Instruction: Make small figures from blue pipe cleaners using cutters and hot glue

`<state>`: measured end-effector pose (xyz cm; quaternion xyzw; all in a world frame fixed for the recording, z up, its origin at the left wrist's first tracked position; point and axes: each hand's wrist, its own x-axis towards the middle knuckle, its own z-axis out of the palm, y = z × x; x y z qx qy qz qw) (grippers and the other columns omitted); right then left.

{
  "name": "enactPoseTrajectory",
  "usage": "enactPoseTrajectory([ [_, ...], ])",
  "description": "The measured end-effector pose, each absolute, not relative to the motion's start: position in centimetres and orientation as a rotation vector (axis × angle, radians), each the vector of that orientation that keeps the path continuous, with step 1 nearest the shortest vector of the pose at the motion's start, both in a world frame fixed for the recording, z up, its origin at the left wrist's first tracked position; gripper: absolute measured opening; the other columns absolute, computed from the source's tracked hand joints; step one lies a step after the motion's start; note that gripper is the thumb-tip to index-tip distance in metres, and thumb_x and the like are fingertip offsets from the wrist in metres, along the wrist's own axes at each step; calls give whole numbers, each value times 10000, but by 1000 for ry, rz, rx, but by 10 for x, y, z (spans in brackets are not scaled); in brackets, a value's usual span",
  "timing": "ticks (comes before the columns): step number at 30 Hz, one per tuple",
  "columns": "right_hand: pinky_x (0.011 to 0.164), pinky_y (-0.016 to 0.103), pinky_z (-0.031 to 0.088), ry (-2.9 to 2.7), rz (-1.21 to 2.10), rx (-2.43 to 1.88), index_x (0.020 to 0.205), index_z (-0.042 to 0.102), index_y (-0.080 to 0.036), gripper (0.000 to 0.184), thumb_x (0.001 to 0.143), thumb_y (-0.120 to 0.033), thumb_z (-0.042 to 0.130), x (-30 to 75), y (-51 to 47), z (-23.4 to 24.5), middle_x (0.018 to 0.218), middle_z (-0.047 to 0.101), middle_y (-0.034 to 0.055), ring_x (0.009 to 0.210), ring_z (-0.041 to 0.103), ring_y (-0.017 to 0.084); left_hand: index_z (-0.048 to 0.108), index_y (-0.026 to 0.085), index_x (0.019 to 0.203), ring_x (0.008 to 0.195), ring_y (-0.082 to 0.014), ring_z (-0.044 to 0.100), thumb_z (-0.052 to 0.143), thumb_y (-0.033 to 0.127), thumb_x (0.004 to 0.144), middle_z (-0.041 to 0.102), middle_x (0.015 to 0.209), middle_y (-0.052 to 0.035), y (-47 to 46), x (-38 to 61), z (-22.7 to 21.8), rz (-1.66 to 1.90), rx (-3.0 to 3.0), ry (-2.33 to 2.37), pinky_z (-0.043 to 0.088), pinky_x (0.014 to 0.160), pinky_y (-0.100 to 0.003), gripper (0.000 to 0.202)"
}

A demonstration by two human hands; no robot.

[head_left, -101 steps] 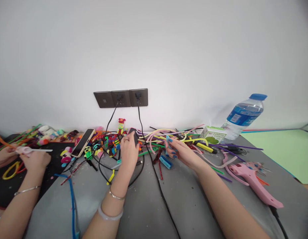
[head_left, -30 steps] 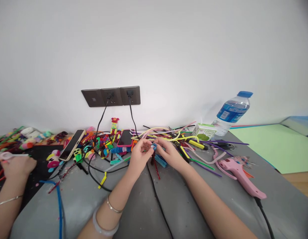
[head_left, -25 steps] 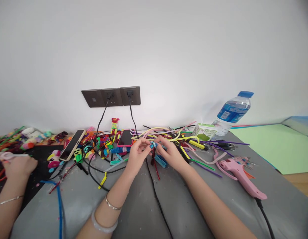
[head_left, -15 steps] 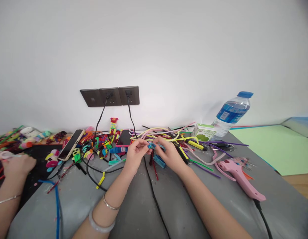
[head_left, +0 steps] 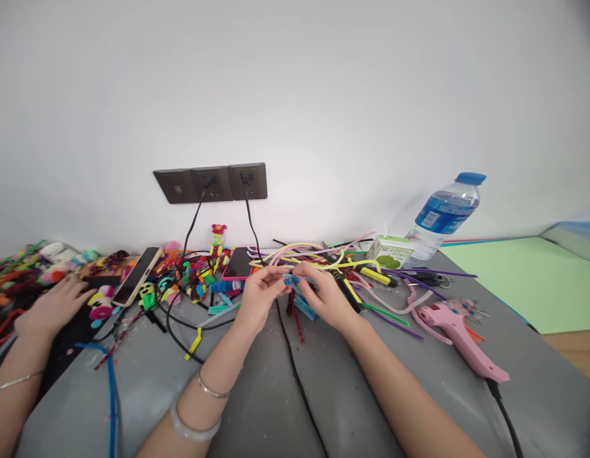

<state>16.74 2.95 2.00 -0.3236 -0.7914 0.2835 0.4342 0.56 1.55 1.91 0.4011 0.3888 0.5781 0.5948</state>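
My left hand (head_left: 259, 298) and my right hand (head_left: 323, 298) meet over the grey table (head_left: 323, 394), fingertips pinched together on a small blue pipe-cleaner piece (head_left: 289, 280). A red-cased phone (head_left: 237, 263) lies just beyond my left hand. Under my right hand rest a blue coiled piece (head_left: 305, 308) and a dark red pipe cleaner (head_left: 297, 321). A pile of coloured pipe cleaners (head_left: 318, 256) spreads behind both hands.
Another person's hand (head_left: 51, 305) rests flat at the left near a second phone (head_left: 137, 275) and small pipe-cleaner figures (head_left: 199, 273). A pink glue gun (head_left: 459, 337), a green carton (head_left: 391, 251) and a water bottle (head_left: 442, 216) stand at the right. Black cables (head_left: 295, 375) run from wall sockets (head_left: 211, 182).
My left hand left the phone and joined my right hand on the blue piece, which both now pinch. The other person's hand put down its scissors and lies flat.
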Motion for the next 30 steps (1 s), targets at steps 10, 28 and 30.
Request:
enactPoseTrajectory([
  [10,630,283,348,-2023,736,-798,835,455,-236,219,1018,-315,363,168,27,24,744,484,4,643,431,167,690,163,764,639,-99,622,893,397,592,663,700,1,14,6,22,1333,939,888,577,645,-228,354],
  [28,612,290,330,-2074,784,-809,816,435,-231,242,1021,-320,342,170,27,23,720,454,-9,622,407,159,645,157,737,634,-72,612,900,340,601,597,711,35,13,1,26,1233,909,846,566,651,-205,342],
  [30,642,295,373,-2074,772,-800,868,456,-229,194,1015,-302,355,169,27,22,778,516,9,659,466,163,649,156,734,656,-74,619,902,348,597,614,732,28,15,-1,26,1250,897,849,570,665,-203,346],
])
